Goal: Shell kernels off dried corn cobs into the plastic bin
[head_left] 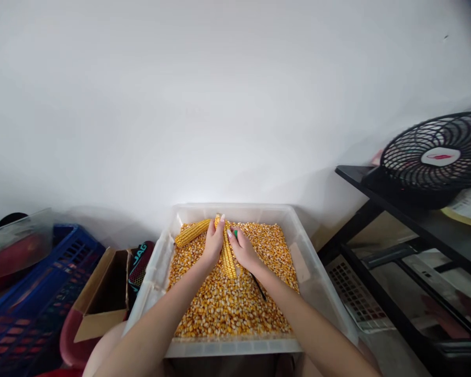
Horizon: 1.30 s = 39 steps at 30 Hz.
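Note:
My left hand [215,240] is closed around the upper part of a yellow corn cob [228,262], which slants down between my hands with its kernel rows on. Close against its right side, my right hand [242,250] is closed on a slim tool with a green end [235,233]. A dark thin rod [258,288] shows below that wrist, and may be part of the same tool; its tip and kind cannot be made out. Another corn cob [192,233] lies to the left on loose corn kernels [227,314]. These fill the bottom of a clear plastic bin [235,346].
A white wall [235,104] rises behind the bin. At left are a blue crate [73,246], an open cardboard box [102,319] and a dark JAG-marked item [139,262]. To the right, a black fan [439,157] sits on a black shelf [408,209] beside a white basket [357,298].

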Available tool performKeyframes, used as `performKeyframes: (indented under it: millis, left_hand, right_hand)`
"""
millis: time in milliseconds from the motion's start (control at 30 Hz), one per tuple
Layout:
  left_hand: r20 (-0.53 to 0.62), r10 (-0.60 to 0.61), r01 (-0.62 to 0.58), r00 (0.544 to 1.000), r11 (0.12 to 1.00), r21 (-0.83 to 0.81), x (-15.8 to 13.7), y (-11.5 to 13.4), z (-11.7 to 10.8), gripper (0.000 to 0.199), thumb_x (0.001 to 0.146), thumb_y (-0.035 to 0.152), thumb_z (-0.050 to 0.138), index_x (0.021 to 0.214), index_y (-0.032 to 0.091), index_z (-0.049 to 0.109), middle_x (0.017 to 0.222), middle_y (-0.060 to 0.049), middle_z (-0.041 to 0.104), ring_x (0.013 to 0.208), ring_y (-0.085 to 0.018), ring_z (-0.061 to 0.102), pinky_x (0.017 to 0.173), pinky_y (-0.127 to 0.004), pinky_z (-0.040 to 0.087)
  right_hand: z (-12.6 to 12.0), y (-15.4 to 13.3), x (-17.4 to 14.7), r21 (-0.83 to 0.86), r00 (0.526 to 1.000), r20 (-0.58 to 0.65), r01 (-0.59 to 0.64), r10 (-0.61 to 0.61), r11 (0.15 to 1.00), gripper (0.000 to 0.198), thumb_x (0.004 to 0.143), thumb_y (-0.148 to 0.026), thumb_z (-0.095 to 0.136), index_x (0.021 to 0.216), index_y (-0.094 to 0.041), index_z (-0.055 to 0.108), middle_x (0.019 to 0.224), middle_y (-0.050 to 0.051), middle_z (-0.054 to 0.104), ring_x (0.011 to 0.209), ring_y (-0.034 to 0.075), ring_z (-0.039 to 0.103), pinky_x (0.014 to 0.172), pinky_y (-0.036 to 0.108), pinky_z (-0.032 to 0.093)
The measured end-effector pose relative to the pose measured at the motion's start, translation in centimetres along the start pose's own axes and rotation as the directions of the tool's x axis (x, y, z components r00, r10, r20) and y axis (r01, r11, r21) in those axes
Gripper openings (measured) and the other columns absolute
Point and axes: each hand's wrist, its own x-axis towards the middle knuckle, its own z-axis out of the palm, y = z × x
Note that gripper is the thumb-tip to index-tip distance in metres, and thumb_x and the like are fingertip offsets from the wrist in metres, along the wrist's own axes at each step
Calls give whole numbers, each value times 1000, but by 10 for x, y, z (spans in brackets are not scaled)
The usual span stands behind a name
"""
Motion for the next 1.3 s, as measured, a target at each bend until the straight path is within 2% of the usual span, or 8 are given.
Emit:
performKeyframes:
  millis: [300, 533, 700, 800, 867, 933, 1100, 1300]
  left_hand:
    - [20, -117, 118, 993, 992, -43, 4, -11, -4, 39, 70, 54, 64, 75, 16, 58, 69, 0, 54, 67, -14, 51, 66, -26, 43]
    - [21, -118, 119, 993, 992, -48, -1, -8, -1, 38, 71, 53, 64, 74, 15, 57, 69, 0, 57, 68, -14, 52, 68, -25, 43]
    - [-3, -106, 106, 994, 994, 4, 14, -16, -10, 35, 74, 50, 61, 78, 15, 57, 66, 0, 57, 63, -14, 53, 63, -25, 43]
    - [-10, -104, 105, 995, 993, 58, 26, -21, -19, 32, 73, 48, 62, 75, 16, 57, 62, 1, 56, 58, -13, 52, 59, -24, 41]
    - [26, -135, 134, 990, 989, 59, 30, -23, -25, 34, 73, 50, 61, 72, 16, 56, 58, 0, 56, 52, -13, 51, 54, -25, 40]
    - [74, -160, 157, 984, 986, 51, 30, -22, -28, 37, 73, 53, 60, 69, 16, 56, 53, -1, 55, 47, -13, 50, 50, -26, 38]
    - [240, -151, 163, 959, 986, -30, 27, -14, -31, 43, 78, 58, 53, 68, 16, 56, 52, -3, 56, 47, -14, 52, 50, -26, 39]
    - [189, -238, 242, 953, 970, -2, 46, -16, -45, 42, 71, 57, 59, 62, 17, 55, 52, -3, 58, 47, -14, 54, 50, -25, 42]
  right_hand:
    - [8, 16, 6, 137, 988, 37, -155, 151, 978, 39, 82, -58, 49, 89, -20, 56, 82, 3, 63, 79, 21, 60, 72, 32, 46]
    - [12, 15, 2, 130, 998, -32, -50, 54, 990, 37, 89, -51, 39, 104, -21, 55, 95, 5, 65, 93, 20, 60, 83, 32, 45]
    - [-11, 17, 11, -151, 987, 65, -139, 150, 979, 52, 95, -51, 22, 86, -21, 64, 81, 6, 66, 83, 21, 63, 78, 34, 45]
    - [-34, 24, 17, -547, 959, -31, -253, 282, 798, 49, 96, -41, 26, 78, -18, 65, 80, 12, 66, 85, 25, 62, 78, 36, 43]
    - [-42, 28, 19, -691, 970, -88, -222, 225, 688, 33, 93, -34, 39, 85, -15, 65, 96, 17, 65, 98, 26, 59, 82, 35, 41]
    - [-41, 29, 17, -722, 978, -51, -175, 200, 669, 29, 90, -36, 44, 89, -15, 63, 102, 17, 63, 100, 26, 58, 80, 33, 41]
    - [-19, 31, 9, -682, 923, 128, -184, 363, 708, 41, 77, -41, 62, 107, -15, 52, 96, 14, 66, 86, 27, 63, 67, 31, 41]
    - [-26, 26, 13, -592, 925, 43, -280, 376, 756, 30, 71, -26, 60, 99, -15, 56, 90, 12, 66, 84, 26, 63, 67, 30, 42]
